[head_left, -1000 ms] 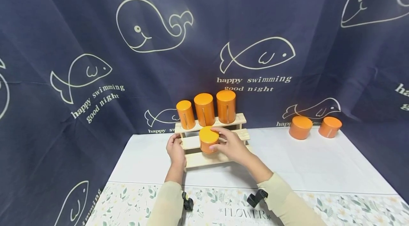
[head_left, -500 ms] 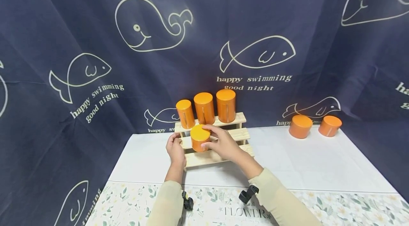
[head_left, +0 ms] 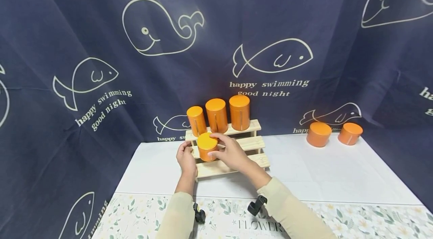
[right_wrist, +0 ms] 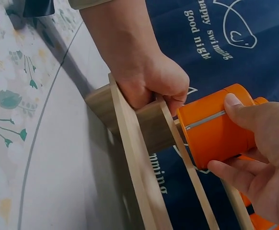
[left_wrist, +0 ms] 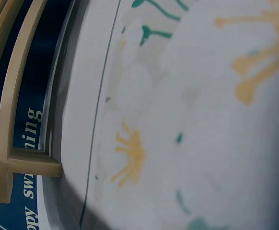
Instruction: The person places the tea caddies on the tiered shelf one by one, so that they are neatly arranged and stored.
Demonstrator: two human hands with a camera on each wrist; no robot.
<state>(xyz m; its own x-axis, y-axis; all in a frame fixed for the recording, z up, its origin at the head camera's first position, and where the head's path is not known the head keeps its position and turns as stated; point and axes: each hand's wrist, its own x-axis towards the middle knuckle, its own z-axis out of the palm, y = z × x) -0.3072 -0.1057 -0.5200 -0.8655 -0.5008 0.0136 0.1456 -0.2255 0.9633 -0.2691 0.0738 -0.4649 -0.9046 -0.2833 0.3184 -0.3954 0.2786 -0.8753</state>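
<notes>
My right hand point(head_left: 231, 153) grips a short orange canister point(head_left: 207, 147) from its right side, thumb and fingers apart around its wall. The canister is upright at the left end of the middle step of a three-step wooden rack point(head_left: 216, 170). Whether its base touches the step, I cannot tell. In the right wrist view the canister point(right_wrist: 214, 132) shows a pale vertical strip. My left hand point(head_left: 186, 161) holds the rack's left end, and in the right wrist view its fingers curl round the wood. Only the rack's end point(left_wrist: 34, 163) shows well in the left wrist view.
Three taller orange canisters point(head_left: 216, 117) stand on the rack's top step. Two more short canisters, one point(head_left: 318, 134) and another point(head_left: 350, 133), sit at the back right of the white table point(head_left: 304, 171). A dark blue curtain point(head_left: 284, 13) rises behind.
My right hand has carried the short canister left along the middle step, from near its middle to its left end. The left hand keeps its hold on the rack.
</notes>
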